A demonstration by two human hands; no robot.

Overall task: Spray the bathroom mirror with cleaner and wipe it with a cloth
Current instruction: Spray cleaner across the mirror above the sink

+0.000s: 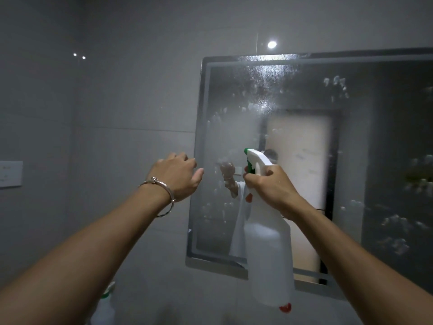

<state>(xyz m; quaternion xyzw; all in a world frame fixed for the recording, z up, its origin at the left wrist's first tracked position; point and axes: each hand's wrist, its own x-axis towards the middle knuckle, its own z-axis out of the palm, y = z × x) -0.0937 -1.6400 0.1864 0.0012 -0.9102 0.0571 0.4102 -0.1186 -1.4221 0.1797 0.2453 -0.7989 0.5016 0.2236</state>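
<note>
The framed bathroom mirror (304,95) hangs on the grey tiled wall, speckled with foam drops and mist across its top and sides. My right hand (271,186) grips the neck of a white spray bottle (269,254) with a white head and green nozzle, pointed at the glass, a finger on the trigger. My left hand (178,177), with a metal bangle on the wrist, hovers at the mirror's left edge with its fingers loosely curled and holding nothing. No cloth is in view.
A second white bottle with a green cap (105,306) stands low at the left. A wall switch plate (10,173) sits at the far left. The mirror reflects a doorway and the person's arm.
</note>
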